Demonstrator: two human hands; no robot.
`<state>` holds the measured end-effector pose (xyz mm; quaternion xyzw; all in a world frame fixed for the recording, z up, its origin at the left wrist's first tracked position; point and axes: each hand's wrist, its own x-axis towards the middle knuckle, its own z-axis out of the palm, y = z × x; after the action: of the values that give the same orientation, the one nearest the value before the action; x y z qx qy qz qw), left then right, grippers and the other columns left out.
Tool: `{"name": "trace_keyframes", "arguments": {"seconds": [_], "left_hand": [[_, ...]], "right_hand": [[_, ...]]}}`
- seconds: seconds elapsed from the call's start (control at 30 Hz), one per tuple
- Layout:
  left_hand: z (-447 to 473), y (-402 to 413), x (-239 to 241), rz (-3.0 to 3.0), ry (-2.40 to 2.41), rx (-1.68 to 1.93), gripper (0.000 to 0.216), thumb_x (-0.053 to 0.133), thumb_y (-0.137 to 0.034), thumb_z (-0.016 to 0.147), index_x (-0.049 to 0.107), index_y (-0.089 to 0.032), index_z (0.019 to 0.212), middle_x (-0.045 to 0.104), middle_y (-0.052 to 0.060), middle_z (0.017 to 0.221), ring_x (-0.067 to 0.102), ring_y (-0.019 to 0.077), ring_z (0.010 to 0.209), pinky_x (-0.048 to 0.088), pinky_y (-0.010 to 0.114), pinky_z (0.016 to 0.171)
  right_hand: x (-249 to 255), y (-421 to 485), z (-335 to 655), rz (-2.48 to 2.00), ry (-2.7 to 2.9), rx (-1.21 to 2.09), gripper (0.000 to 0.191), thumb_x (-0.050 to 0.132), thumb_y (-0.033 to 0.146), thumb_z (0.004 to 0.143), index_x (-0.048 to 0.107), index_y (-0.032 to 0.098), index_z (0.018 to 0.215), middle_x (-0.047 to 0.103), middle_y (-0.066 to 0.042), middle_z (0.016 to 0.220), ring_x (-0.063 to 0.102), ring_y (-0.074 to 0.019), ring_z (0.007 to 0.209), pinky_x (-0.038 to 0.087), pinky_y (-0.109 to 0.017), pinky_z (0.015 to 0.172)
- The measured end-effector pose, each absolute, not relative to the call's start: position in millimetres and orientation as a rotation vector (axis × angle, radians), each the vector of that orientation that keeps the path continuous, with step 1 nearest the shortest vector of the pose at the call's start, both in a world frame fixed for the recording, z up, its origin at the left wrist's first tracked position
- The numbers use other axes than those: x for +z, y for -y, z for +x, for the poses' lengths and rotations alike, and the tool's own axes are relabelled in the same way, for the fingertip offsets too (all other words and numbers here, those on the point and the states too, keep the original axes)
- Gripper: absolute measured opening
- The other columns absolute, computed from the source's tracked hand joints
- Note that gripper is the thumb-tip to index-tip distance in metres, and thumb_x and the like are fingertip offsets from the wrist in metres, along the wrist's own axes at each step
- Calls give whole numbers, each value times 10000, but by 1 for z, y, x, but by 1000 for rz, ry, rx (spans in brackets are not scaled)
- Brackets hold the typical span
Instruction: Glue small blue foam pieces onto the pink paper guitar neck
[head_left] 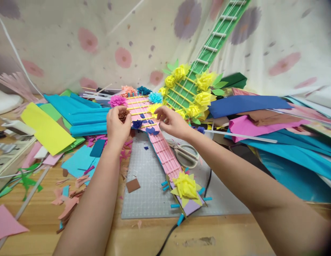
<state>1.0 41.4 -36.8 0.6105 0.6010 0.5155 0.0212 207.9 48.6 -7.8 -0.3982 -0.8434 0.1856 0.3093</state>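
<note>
Your one pink guitar (pixel 165 153) lies partly over one grey mat (pixel 144 170), neck slanting rightward toward you; your left hand (pixel 117 122) curls its grip around one brown flower (pixel 123 116), your right hand (pixel 170 122) bends loosely, hold impossible to tell

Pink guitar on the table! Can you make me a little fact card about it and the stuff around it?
Main thing: pink guitar with white strings
Left hand: thumb and fingers around a brown flower at the guitar's edge
Right hand: fingers curled by the strings; can't tell if they touch
Neck end: big yellow flower
Under the neck: grey mat
Beside the neck: scissors
On the mat: brown square
Behind: green guitar with yellow flowers
</note>
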Motion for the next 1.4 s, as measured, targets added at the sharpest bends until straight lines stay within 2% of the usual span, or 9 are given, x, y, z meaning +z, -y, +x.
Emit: {"name": "trace_keyframes", "arguments": {"seconds": [0.17, 0.3, 0.4, 0.57, 0.77, 0.87, 0.97, 1.2, 1.4], "left_hand": [[4, -32, -24, 1792, -1953, 1844, 150, 494, -158, 793, 528, -210, 929, 556, 55, 961, 528, 200, 1003, 443, 368, 897], [14, -20, -13, 1648, -1871, 2190, 171, 390, -207, 880, 470, -248, 1025, 498, 57, 1066, 499, 195, 1061, 420, 371, 920], [23, -17, -12, 1640, -1751, 2256, 171, 332, -234, 910, 459, -248, 1025, 509, 50, 1042, 529, 170, 1016, 431, 335, 892], [35, -23, -23, 2112, -1562, 1520, 199, 396, -320, 887, 558, -205, 912, 618, 29, 836, 590, 162, 813, 446, 299, 772], [38, -21, -23, 2270, -1601, 848, 154, 537, -305, 794, 607, -183, 858, 666, 30, 845, 590, 163, 731, 427, 271, 655], [34, -20, -19, 2297, -1625, 758, 197, 556, -238, 766, 611, -173, 944, 667, 45, 941, 601, 164, 742, 443, 280, 675], [30, -20, -19, 2367, -1629, 706, 286, 529, -180, 767, 621, -181, 1039, 659, 58, 1063, 619, 183, 844, 458, 296, 773], [32, -21, -25, 2456, -1641, 586, 419, 467, -98, 762, 627, -200, 1135, 670, 47, 1112, 604, 214, 1024, 437, 309, 907], [34, -23, -28, 2501, -1659, 632, 349, 481, -113, 764, 654, -190, 1057, 678, 66, 1058, 606, 225, 1006, 436, 320, 898]], "right_hand": [[-24, -34, 232, -1192, 2106, 559, 72, 527, 212, 762, 574, 177, 804, 566, -18, 752, 514, -122, 660, 406, -255, 639], [-37, -23, 255, -1331, 2022, 636, 122, 517, 283, 802, 589, 187, 781, 586, -17, 726, 526, -123, 600, 415, -261, 618], [-47, -16, 271, -1379, 2025, 531, 133, 510, 283, 804, 603, 194, 768, 629, -47, 785, 567, -157, 709, 423, -276, 684], [-64, -5, 285, -1499, 1952, 457, 177, 460, 321, 828, 567, 200, 756, 639, -46, 761, 565, -162, 704, 400, -265, 670], [-59, 5, 291, -1648, 1982, 553, 361, 488, 512, 791, 455, 198, 616, 518, 13, 555, 450, -114, 528, 310, -235, 528], [-41, 8, 302, -1726, 2157, 752, 415, 532, 566, 746, 439, 196, 582, 477, 31, 501, 422, -100, 477, 280, -236, 491], [-24, 10, 322, -1840, 2357, 935, 324, 616, 493, 691, 518, 194, 613, 542, 23, 532, 481, -113, 496, 294, -240, 497], [-24, -2, 361, -2119, 2209, 579, 447, 669, 605, 577, 587, 204, 758, 605, -12, 655, 535, -161, 606, 345, -249, 512], [-41, -12, 352, -1801, 2179, 670, 463, 653, 584, 620, 634, 194, 869, 644, -27, 793, 572, -186, 718, 410, -266, 609]]}}
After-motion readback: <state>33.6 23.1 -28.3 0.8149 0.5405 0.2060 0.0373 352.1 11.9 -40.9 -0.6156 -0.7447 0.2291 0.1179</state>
